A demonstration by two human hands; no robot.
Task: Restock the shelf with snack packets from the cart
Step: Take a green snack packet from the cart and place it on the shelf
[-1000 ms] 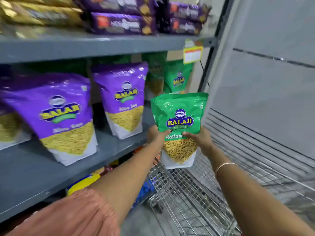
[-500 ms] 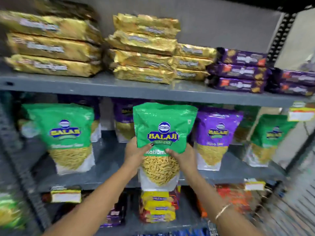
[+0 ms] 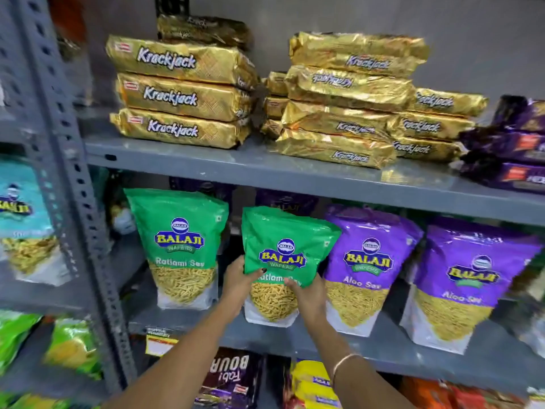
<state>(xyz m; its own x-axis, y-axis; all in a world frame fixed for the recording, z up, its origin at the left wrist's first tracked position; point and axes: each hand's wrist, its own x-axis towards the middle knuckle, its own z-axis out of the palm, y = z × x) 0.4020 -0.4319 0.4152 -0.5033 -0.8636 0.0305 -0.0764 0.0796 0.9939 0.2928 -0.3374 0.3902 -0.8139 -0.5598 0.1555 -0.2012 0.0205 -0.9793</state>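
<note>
— Grey shelf [image 3: 295,338] ahead; where are we holding the green packet [image 3: 283,249]?
— Between another green packet [image 3: 180,246] and a purple one [image 3: 365,261]. Our left hand [image 3: 239,286] and right hand [image 3: 308,296] are gripping its lower sides, fingers curled closed on it.

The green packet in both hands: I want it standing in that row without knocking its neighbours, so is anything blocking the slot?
Nothing visible does. The held green packet sits over bare middle shelf between the standing green packet and the nearest purple packet.
</note>
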